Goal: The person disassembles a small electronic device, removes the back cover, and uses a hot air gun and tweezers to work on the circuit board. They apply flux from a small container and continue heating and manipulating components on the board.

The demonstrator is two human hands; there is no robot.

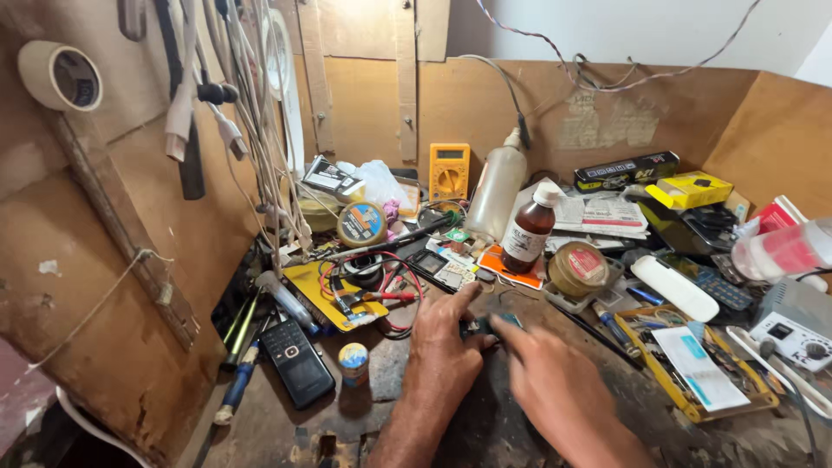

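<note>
While my left hand pinches a small dark part, my right hand, curled, steadies it; I keep both wrists braced on the workbench.

— What sort of place are you sitting in?

— You're at a small electronics repair bench, a cramped workshop corner. A yellow multimeter leans on the cardboard-lined wall, and cables hang in a bunch beside a roll of tape.

— What else shows it?

— A dark mobile phone lies on the worn worktop, among a brown bottle, round tins and a yellow tray of small parts.
</note>
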